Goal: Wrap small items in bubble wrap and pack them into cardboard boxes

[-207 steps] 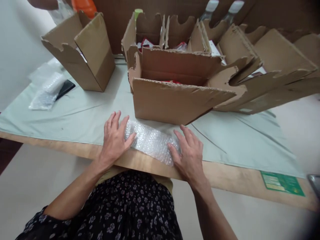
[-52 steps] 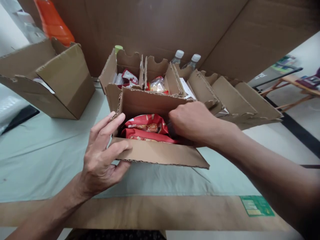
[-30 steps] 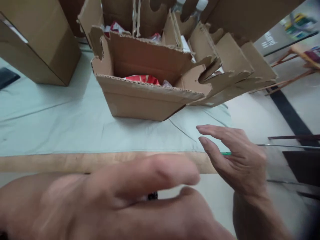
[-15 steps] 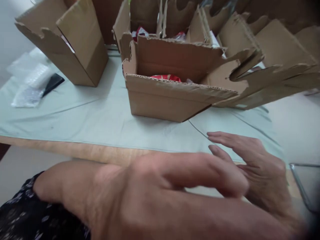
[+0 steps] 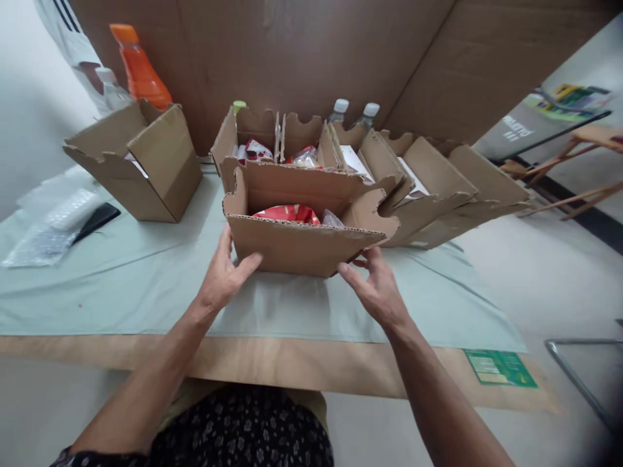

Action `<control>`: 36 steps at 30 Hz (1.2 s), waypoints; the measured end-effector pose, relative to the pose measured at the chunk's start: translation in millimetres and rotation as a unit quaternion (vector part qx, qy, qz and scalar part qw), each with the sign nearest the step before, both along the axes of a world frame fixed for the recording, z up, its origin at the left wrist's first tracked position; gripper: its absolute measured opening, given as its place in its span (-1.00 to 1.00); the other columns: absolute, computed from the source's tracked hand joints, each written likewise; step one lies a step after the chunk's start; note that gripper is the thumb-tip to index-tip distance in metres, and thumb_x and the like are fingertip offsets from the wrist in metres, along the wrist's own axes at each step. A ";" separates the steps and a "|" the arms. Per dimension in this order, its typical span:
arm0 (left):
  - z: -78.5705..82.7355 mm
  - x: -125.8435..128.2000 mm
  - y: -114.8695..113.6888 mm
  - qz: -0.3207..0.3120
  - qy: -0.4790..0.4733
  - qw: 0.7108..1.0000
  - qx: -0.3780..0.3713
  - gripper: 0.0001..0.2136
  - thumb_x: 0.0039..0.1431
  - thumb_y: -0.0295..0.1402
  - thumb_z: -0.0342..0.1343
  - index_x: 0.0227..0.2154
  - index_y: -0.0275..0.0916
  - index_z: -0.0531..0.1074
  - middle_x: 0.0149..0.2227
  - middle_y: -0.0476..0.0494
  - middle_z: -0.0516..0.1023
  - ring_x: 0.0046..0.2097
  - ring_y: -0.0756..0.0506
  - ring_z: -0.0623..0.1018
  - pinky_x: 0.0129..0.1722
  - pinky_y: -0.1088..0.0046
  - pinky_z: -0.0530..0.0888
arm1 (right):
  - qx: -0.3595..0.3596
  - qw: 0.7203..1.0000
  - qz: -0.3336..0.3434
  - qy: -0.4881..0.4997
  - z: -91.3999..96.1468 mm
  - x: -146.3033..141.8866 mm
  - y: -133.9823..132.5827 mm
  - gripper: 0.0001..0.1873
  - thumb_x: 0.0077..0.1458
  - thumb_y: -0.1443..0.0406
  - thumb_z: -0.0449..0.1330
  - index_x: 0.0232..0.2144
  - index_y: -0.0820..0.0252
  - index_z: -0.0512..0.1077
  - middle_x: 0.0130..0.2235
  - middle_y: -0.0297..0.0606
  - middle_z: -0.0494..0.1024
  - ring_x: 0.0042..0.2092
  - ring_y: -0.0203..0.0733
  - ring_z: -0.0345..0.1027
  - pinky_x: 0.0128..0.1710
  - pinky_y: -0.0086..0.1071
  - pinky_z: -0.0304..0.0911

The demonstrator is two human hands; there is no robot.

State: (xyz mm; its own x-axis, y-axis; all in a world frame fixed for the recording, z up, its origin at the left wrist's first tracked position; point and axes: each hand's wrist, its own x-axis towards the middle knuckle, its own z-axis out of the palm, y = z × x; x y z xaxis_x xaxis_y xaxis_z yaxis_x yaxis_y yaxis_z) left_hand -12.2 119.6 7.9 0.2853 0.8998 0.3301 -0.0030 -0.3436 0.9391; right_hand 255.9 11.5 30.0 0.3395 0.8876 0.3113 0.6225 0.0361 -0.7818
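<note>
In the middle of the table stands an open-topped cardboard box [image 5: 296, 250] with notched, torn edges. Inside it lie a red package [image 5: 292, 214] and a piece of clear plastic [image 5: 332, 219]. My left hand [image 5: 224, 272] grips the box's lower left corner, thumb on the front face and fingers along the side. On the other side, my right hand [image 5: 377, 288] holds the lower right corner, its thumb at the front edge and its fingers partly hidden. Whether the base is slightly raised off the cloth, I cannot tell.
Several similar boxes [image 5: 433, 227] stand in a row behind, some holding packages. Another box [image 5: 150, 175] is at left, with an orange bottle [image 5: 141, 71] behind it. Bubble wrap [image 5: 53, 220] lies at far left. A green packet [image 5: 501, 368] rests by the wooden edge.
My hands have come apart from in front of the camera and taken hold of the cardboard box at both sides. The view has shifted, showing the bottles and more of the row.
</note>
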 end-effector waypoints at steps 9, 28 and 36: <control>2.4 -59.0 -118.1 0.013 0.077 0.996 -0.038 -0.36 0.20 -0.18 0.33 0.32 -0.12 0.31 0.30 -0.28 0.43 0.41 -0.42 0.31 0.47 -0.12 0.17 | 0.014 0.993 -0.054 -0.100 15.4 -59.2 -98.5 -0.66 0.22 0.02 0.28 -0.10 0.10 0.46 -0.20 -0.14 0.66 -0.17 0.01 0.56 -0.20 -0.17 0.48; -5.0 -81.6 -108.9 0.184 -0.002 0.982 -0.040 -0.29 0.24 -0.22 0.28 0.39 -0.11 0.15 0.29 -0.28 0.41 0.38 -0.33 0.37 0.47 -0.05 0.15 | 0.044 0.996 0.064 -0.042 19.5 -104.9 -20.2 -0.62 0.20 0.08 0.28 -0.02 0.13 0.42 -0.10 -0.12 0.65 -0.11 -0.03 0.54 -0.12 -0.17 0.47; -27.7 -104.4 -106.6 0.271 -0.015 0.962 -0.039 -0.14 0.23 -0.25 0.29 0.48 -0.02 -0.04 0.46 -0.29 0.16 0.47 -0.35 0.23 0.48 -0.08 0.11 | 0.050 0.979 0.192 0.041 15.7 -162.3 119.1 -0.25 0.03 0.20 0.23 0.28 0.16 0.23 0.26 0.01 0.46 0.23 0.16 0.38 0.28 0.12 0.29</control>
